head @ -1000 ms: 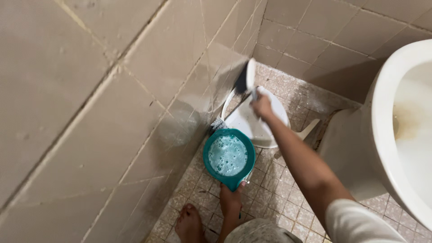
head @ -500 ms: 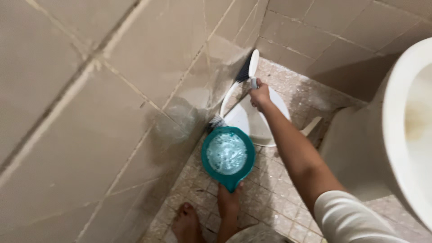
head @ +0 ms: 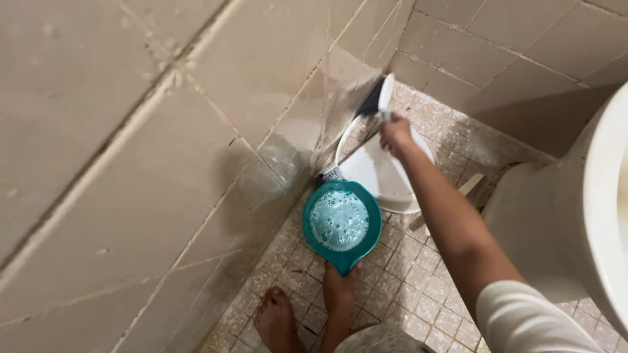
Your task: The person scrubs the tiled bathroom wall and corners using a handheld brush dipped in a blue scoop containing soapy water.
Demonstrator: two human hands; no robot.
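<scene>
My right hand (head: 396, 134) grips the handle of a white scrub brush (head: 381, 97) with dark bristles. The bristles press against the beige tiled wall (head: 196, 131) low down, close to the corner. My left hand (head: 340, 287) holds the handle of a teal scoop (head: 342, 222) filled with soapy, bubbly water, level above the floor and beside the wall. Wet streaks shine on the tiles around the brush.
A white bucket (head: 386, 176) with a wire handle stands on the small-tiled floor (head: 418, 274) behind the scoop, with another brush head (head: 332, 174) at its rim. A white toilet bowl (head: 589, 209) fills the right side. My bare foot (head: 276, 321) is at the bottom.
The brush has slid a little along the wall towards the corner, with my right hand following it. The scoop stays held in the same place; the view has shifted slightly.
</scene>
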